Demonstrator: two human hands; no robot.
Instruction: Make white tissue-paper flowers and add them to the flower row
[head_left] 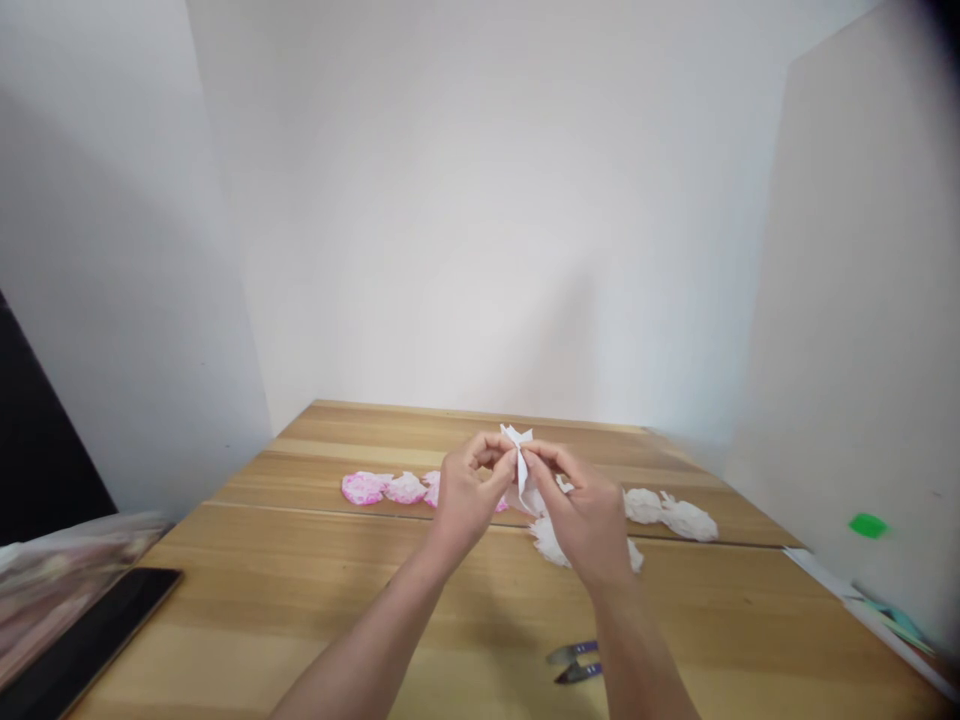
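Note:
A folded piece of white tissue paper (529,490) is held up above the table, pinched at its middle. My left hand (472,480) grips it from the left between thumb and fingertips. From the right, my right hand (577,500) pinches the same spot, its fingertips almost meeting the left ones. Behind the hands lies a row of crumpled tissue paper flowers: pink-edged ones (365,488) on the left and white ones (690,520) on the right. Another white tissue flower (551,543) sits nearer, partly hidden by my right hand and wrist.
Small thread snips (576,664) lie by my right forearm, which covers their handle end. A dark phone-like slab (90,640) and a plastic bag (75,580) are at the left edge. Papers (892,620) lie along the right wall, below a green patch (868,525).

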